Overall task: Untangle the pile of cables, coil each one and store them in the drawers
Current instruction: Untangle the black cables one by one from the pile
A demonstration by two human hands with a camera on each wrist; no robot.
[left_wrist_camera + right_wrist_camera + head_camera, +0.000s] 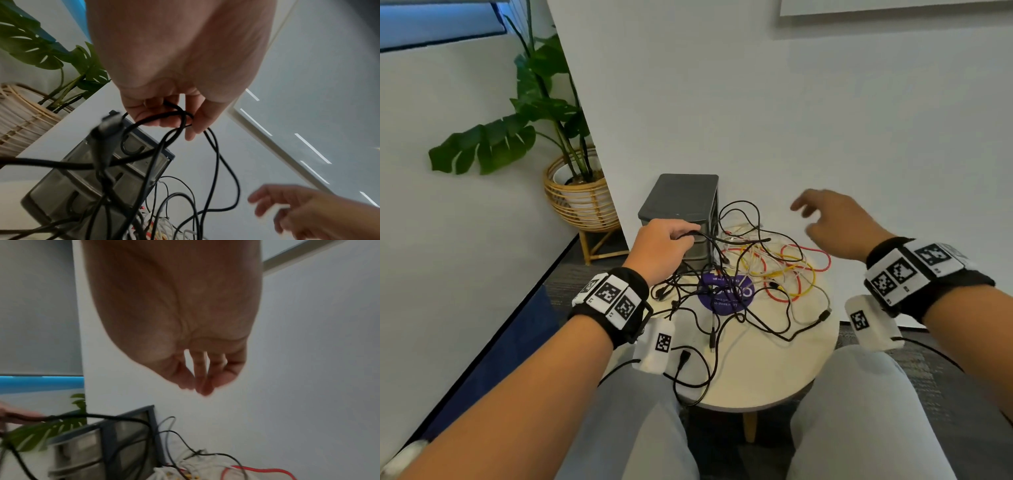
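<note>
A tangle of black, red, yellow and white cables (pixel 756 274) lies on a small round table (pixel 756 370). My left hand (pixel 671 245) grips loops of a black cable (pixel 170 116) lifted in front of the grey drawer unit (pixel 681 205). A black plug (pixel 109 128) dangles close to the left wrist camera. My right hand (pixel 832 222) hovers above the right side of the pile with fingers spread and loose, holding nothing. In the right wrist view its fingers (pixel 201 378) hang above the red cable (pixel 257 470) and the drawer unit (pixel 102 451).
A purple round sticker (pixel 726 291) marks the tabletop under the cables. A potted plant in a wicker stand (pixel 575 195) stands on the floor to the left. A white wall rises right behind the table. My knees (pixel 859 411) sit against the near edge.
</note>
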